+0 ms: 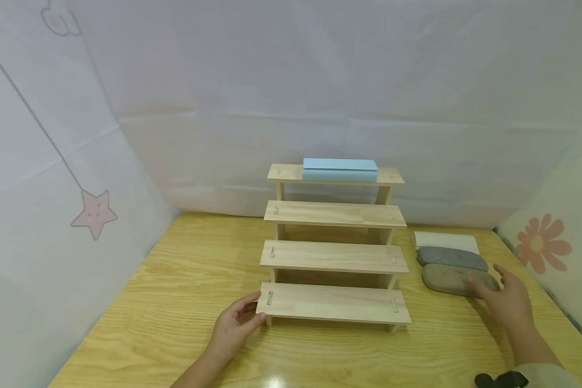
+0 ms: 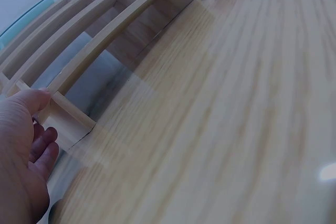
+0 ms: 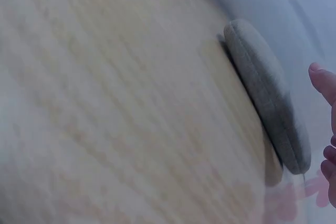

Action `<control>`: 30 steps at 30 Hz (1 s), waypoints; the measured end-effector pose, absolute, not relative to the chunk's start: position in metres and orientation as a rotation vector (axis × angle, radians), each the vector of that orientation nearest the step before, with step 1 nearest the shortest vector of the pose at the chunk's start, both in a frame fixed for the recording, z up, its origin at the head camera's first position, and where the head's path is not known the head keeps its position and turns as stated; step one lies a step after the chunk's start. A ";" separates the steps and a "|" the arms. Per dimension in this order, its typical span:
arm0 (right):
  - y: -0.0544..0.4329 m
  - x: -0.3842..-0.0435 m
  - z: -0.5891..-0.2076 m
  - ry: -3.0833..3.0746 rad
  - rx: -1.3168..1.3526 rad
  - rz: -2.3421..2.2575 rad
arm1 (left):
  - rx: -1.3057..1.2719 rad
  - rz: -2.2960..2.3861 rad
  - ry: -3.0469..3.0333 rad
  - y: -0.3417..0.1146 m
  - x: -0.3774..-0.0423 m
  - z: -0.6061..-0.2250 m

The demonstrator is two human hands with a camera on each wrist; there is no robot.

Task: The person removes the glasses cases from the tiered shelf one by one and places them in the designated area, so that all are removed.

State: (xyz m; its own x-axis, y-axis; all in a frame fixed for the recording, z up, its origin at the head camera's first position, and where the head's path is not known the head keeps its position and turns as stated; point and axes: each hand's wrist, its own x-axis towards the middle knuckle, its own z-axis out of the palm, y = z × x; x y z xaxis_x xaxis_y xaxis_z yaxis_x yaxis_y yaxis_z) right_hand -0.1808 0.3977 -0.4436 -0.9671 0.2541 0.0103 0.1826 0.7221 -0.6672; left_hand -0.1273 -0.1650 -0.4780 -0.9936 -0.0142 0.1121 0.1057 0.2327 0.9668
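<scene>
A four-step wooden display rack (image 1: pixel 334 302) stands mid-table in the head view. My left hand (image 1: pixel 235 326) grips the left end of its lowest board, thumb at the front corner. In the left wrist view, the thumb (image 2: pixel 34 98) lies on that corner, and the other visible fingers curl below it. My right hand (image 1: pixel 506 299) is at the right end of a long, rounded tan glasses case (image 1: pixel 456 279), fingers spread and thumb overlapping it. Behind that case lies a similar grey glasses case (image 1: pixel 451 258). The right wrist view shows a case (image 3: pixel 268 98) beside the hand, apart from the thumb.
On the rack's top board rests a light blue glasses case (image 1: pixel 339 170) with a flap. A cream flat-topped case (image 1: pixel 446 241) lies behind the grey one. Pale printed cloth (image 1: pixel 320 81) hangs behind and beside the wood-grain table (image 1: pixel 174 302).
</scene>
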 end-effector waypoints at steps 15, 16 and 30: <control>0.380 -0.204 -0.410 -2.750 -0.224 0.972 | -0.097 -1.888 -2.385 -0.165 -0.128 -0.479; 0.379 -0.206 -0.406 -2.752 -0.215 0.961 | -0.086 -1.899 -2.385 -0.165 -0.128 -0.479; 0.349 -0.225 -0.359 -2.734 -0.103 0.953 | -0.089 -1.892 -2.394 -0.166 -0.128 -0.478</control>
